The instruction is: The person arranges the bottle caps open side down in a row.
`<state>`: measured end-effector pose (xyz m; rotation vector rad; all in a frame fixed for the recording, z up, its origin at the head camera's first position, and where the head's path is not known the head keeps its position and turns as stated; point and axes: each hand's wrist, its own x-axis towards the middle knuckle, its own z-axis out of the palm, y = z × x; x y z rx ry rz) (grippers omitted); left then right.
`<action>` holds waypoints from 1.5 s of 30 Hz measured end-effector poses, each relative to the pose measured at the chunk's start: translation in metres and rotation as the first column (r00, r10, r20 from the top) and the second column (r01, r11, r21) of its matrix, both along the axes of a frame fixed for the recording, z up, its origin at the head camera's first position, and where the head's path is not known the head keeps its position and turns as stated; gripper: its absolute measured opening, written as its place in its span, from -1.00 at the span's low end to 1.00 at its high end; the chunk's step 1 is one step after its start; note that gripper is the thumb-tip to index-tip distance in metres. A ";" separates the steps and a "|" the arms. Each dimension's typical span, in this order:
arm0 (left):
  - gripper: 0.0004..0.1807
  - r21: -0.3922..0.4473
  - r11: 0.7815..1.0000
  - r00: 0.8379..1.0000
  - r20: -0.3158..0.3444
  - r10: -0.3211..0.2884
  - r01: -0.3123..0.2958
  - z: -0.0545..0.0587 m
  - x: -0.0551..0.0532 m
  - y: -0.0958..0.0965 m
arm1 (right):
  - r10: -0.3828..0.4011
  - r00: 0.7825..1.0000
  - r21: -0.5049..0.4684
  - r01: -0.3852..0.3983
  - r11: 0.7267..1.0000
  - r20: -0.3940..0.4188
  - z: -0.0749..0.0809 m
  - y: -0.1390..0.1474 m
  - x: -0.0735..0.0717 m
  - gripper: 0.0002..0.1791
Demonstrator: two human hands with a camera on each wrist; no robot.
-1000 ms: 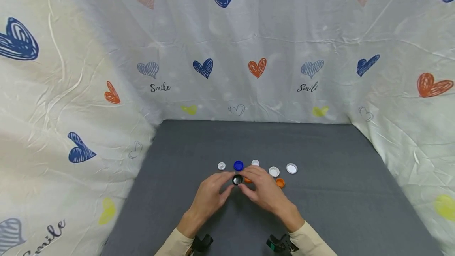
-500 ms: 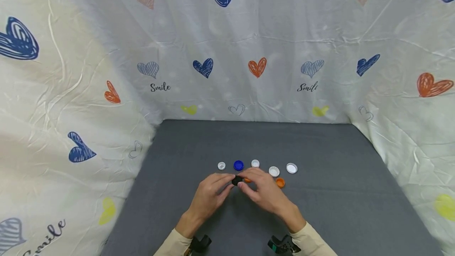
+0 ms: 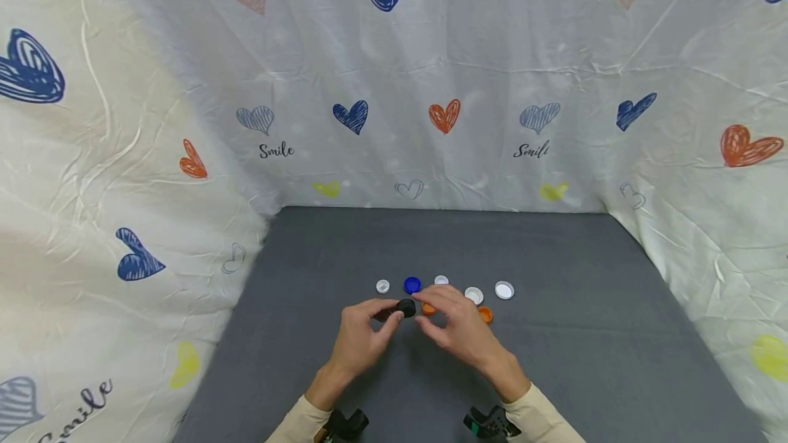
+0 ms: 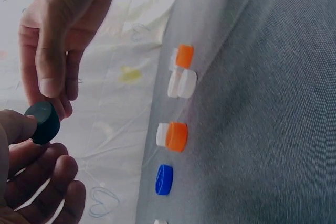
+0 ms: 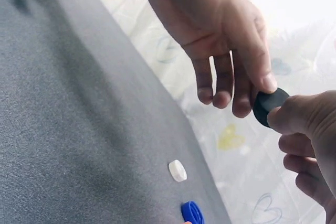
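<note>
A black bottle cap (image 3: 406,307) is held above the grey table by my left hand (image 3: 363,337), its thumb and fingers pinching it from the left. The smooth closed side shows in the left wrist view. Just right of the cap is my right hand (image 3: 458,327), thumb and forefinger spread apart with a small gap to it in the head view. The right thumb (image 5: 286,119) overlaps the cap in the right wrist view. Beyond the hands lie a blue cap (image 3: 412,285) and an orange cap (image 3: 427,309), the latter partly behind the right fingers.
More caps lie on the grey cloth (image 3: 554,361): a small white cap (image 3: 383,286) at left, a white cap (image 3: 473,295) and a larger white cap (image 3: 504,290) at right, and another orange cap (image 3: 486,314). A heart-printed curtain (image 3: 394,74) surrounds the table.
The black cap has turned over from its hollow side to its closed side. My right fingers have moved off it, and the left hand has drawn it slightly left.
</note>
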<state>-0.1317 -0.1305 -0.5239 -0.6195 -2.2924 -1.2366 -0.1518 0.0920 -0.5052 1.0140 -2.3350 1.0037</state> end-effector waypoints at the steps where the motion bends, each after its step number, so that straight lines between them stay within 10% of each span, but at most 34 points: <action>1: -0.85 0.010 1.000 1.000 0.021 -0.002 0.002 0.000 0.000 0.000 | 0.006 1.000 0.000 -0.006 1.000 -0.006 -0.001 0.000 0.000 -0.50; 14: -0.92 0.159 0.987 0.937 0.338 -0.090 0.037 0.001 0.003 0.001 | 0.043 0.997 -0.010 -0.044 0.999 -0.068 -0.008 -0.003 0.002 -0.52; 19: -0.82 0.079 0.996 0.963 0.261 -0.068 0.049 0.000 0.004 0.002 | 0.024 0.997 0.008 -0.024 1.000 -0.077 -0.008 -0.002 0.003 -0.56; 22: -0.73 -0.011 0.998 0.993 0.100 -0.061 0.062 -0.002 0.004 0.001 | 0.015 0.997 0.002 -0.015 1.000 -0.073 -0.009 -0.002 0.003 -0.58; 27: -0.63 -0.132 0.990 0.995 -0.086 -0.056 0.044 -0.006 0.004 -0.004 | -0.009 0.999 -0.007 0.008 1.000 -0.050 -0.013 -0.006 0.005 -0.60; 45: -0.67 -0.435 0.900 0.999 0.037 0.023 -0.005 -0.014 0.004 -0.044 | -0.023 0.998 0.184 0.013 0.983 0.053 -0.043 -0.049 0.004 -0.69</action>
